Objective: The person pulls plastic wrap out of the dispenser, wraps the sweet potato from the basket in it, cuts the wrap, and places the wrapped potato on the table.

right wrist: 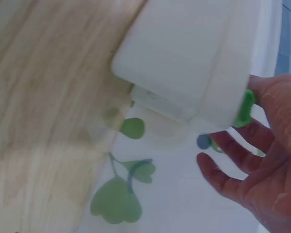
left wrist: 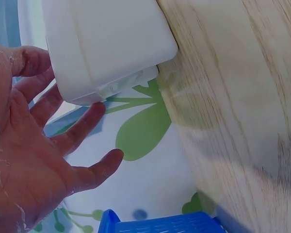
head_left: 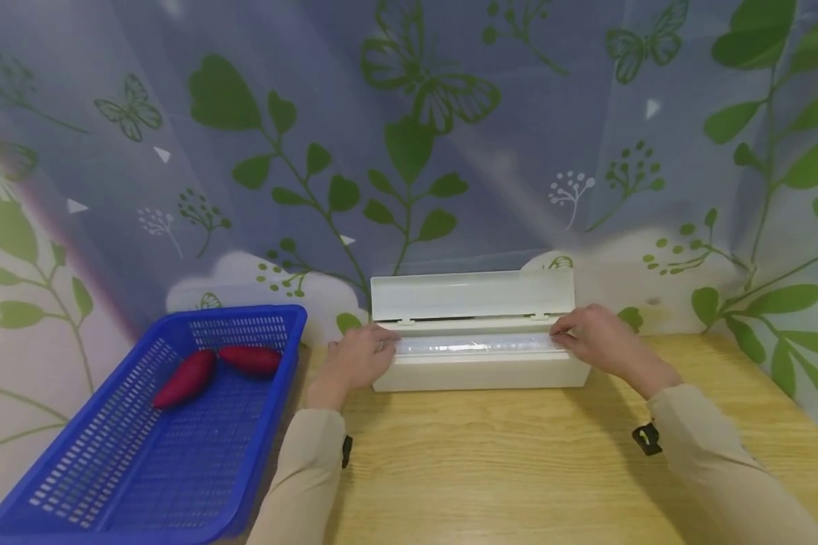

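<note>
Box [head_left: 480, 373] between left hand [head_left: 363, 356] and right hand [head_left: 598, 339]

Both hands, the left hand [head_left: 357, 357] and the right hand [head_left: 600, 342], hold the ends of a clear roll [head_left: 477, 345] lying in a long white box [head_left: 480, 375], its lid [head_left: 473, 295] raised at the back. Left of it on the wood-grain surface [head_left: 484, 462], a blue basket [head_left: 198, 473] contains a longer red object [head_left: 186, 378] and a shorter red object [head_left: 252, 359], before a leaf-and-butterfly-patterned cloth [head_left: 511, 189].
</note>
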Demonstrator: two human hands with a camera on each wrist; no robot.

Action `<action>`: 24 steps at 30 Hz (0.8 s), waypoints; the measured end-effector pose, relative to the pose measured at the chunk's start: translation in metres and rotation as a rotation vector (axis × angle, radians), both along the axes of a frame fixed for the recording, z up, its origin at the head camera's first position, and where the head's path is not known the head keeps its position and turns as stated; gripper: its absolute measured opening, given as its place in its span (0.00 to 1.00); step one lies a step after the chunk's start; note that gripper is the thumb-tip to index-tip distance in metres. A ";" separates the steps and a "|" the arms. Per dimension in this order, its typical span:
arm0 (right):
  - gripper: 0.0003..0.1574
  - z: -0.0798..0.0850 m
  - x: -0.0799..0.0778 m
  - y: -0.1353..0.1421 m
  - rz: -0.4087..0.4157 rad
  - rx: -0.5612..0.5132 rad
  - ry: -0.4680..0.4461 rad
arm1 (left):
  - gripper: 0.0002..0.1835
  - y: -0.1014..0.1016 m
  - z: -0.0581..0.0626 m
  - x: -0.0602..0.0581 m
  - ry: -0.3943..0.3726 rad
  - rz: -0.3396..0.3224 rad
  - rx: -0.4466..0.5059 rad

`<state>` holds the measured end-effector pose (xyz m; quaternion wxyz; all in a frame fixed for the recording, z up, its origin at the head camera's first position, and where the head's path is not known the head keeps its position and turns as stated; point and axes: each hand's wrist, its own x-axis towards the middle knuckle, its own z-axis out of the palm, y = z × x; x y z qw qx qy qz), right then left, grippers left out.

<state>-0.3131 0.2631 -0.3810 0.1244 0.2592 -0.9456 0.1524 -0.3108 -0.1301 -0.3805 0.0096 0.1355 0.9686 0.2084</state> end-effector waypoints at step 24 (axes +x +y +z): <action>0.13 0.013 -0.003 0.003 0.066 0.034 -0.094 | 0.24 0.003 0.001 -0.005 -0.040 0.024 -0.009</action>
